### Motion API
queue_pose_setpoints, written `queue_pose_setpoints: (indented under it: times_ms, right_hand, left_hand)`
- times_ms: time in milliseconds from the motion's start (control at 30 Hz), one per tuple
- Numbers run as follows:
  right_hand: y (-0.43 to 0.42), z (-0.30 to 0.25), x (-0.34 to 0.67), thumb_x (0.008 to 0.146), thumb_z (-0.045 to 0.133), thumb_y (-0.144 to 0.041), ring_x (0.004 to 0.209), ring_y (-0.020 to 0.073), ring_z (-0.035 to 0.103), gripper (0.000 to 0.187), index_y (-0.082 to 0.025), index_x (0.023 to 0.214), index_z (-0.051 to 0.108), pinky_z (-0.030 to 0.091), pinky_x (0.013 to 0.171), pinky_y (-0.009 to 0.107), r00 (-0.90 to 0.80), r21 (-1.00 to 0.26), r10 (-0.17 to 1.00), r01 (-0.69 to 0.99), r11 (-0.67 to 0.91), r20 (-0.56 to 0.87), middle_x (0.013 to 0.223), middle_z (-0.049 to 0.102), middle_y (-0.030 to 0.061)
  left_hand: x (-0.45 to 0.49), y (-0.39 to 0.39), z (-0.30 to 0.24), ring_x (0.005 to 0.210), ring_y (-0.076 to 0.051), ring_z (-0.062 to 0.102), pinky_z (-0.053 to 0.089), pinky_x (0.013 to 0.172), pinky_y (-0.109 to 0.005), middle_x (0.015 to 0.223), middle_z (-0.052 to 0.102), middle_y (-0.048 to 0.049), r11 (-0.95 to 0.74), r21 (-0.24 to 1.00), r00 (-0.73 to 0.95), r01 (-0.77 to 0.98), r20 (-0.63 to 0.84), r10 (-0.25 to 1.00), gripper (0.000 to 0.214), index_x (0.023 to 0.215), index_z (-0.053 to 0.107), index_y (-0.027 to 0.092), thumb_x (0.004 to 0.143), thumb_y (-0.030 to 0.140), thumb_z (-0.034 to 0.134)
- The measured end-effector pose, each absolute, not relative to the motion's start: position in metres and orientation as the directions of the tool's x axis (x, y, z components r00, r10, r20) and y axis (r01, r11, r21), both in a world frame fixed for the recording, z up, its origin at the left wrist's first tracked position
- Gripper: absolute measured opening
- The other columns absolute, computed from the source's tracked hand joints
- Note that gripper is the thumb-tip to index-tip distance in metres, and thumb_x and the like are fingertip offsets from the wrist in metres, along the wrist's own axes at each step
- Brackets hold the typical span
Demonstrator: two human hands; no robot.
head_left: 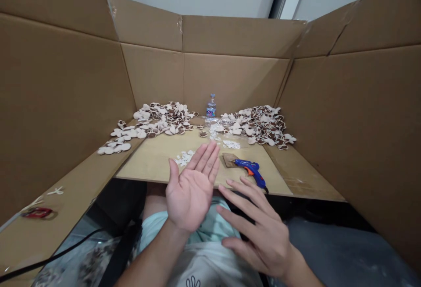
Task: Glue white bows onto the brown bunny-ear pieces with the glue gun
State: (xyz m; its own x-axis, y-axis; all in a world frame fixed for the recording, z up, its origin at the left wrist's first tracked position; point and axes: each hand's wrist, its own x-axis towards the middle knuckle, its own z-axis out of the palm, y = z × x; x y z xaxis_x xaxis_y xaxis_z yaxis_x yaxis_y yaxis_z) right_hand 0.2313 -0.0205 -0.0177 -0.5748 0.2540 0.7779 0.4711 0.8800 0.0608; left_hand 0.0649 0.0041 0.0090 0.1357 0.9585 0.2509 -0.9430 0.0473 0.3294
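Left grip (190,195) opens palm-up (right grip (265,230) spread).

My left forearm (153,258) extends forward. My left hand (191,195) is palm up, four fingers straight and close together, their tips past the near edge of the table (144,166) in view, thumb spread outward. My right hand (268,231) is beside it, apart, back up, fingers fanned, slightly bent and angled forward-left. My right forearm (301,269) slants inward.
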Motion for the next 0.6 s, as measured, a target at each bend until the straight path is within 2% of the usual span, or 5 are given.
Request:
queue_pose_setpoints:
  times_ms: [133, 233, 367, 500, 600]
  right_hand:
    - [-0.022, -0.020, 0.227, 0.091, 0.056, -0.034, 0.123, 0.0266, 0.057, 0.032, -0.015, 0.115, 0.064, 0.045, 0.105, 0.049, -0.497, 0.010, 0.252, 0.465, 0.885, 0.830, 0.117, 0.070, 0.0118]
    - [-0.022, -0.026, 0.220, 0.088, 0.058, -0.046, 0.130, 0.0295, 0.049, 0.067, -0.012, 0.143, 0.040, 0.038, 0.111, 0.051, -0.589, -0.008, 0.314, 0.463, 0.886, 0.745, 0.133, 0.059, 0.0150]
    - [-0.019, -0.034, 0.208, 0.081, 0.046, -0.073, 0.142, 0.0350, 0.025, 0.106, -0.001, 0.151, 0.013, 0.028, 0.115, 0.053, -0.706, 0.006, 0.367, 0.465, 0.885, 0.606, 0.152, 0.030, 0.0223]
    - [-0.012, -0.041, 0.204, 0.083, 0.040, -0.073, 0.146, 0.0332, 0.014, 0.105, -0.002, 0.152, 0.005, 0.024, 0.117, 0.049, -0.719, -0.011, 0.439, 0.515, 0.857, 0.539, 0.157, 0.015, 0.0205]
    - [-0.011, -0.047, 0.202, 0.082, 0.039, -0.074, 0.146, 0.0355, 0.008, 0.109, -0.003, 0.151, -0.005, 0.025, 0.116, 0.053, -0.706, -0.079, 0.473, 0.514, 0.854, 0.527, 0.158, 0.008, 0.0227]
  left_hand:
    - [0.072, 0.002, 0.006, 0.136, -0.024, 0.043, 0.023, 0.118, -0.037, 0.136, 0.058, -0.0150, 0.090, 0.340, 0.186, -0.936, 0.260, 0.948, 0.074, 0.120, 0.064, 0.008, 0.095, 0.059, 0.016]
    - [0.080, 0.000, 0.001, 0.138, -0.023, 0.040, 0.022, 0.118, -0.035, 0.137, 0.058, -0.0140, 0.093, 0.379, 0.204, -0.921, 0.264, 0.943, 0.075, 0.120, 0.064, 0.009, 0.094, 0.062, 0.018]
    - [0.090, -0.001, -0.006, 0.142, -0.024, 0.030, 0.016, 0.120, -0.035, 0.142, 0.053, -0.0126, 0.077, 0.455, 0.201, -0.887, 0.232, 0.952, 0.076, 0.124, 0.062, 0.011, 0.092, 0.065, 0.019]
    - [0.092, 0.003, -0.010, 0.144, -0.025, 0.026, 0.015, 0.120, -0.036, 0.146, 0.048, -0.0131, 0.041, 0.486, 0.151, -0.873, 0.190, 0.970, 0.079, 0.129, 0.058, 0.011, 0.089, 0.068, 0.021]
    - [0.089, 0.009, -0.011, 0.145, -0.023, 0.024, 0.015, 0.120, -0.035, 0.150, 0.043, -0.0100, -0.081, 0.532, 0.064, -0.843, 0.250, 0.966, 0.080, 0.135, 0.053, 0.015, 0.089, 0.069, 0.015]
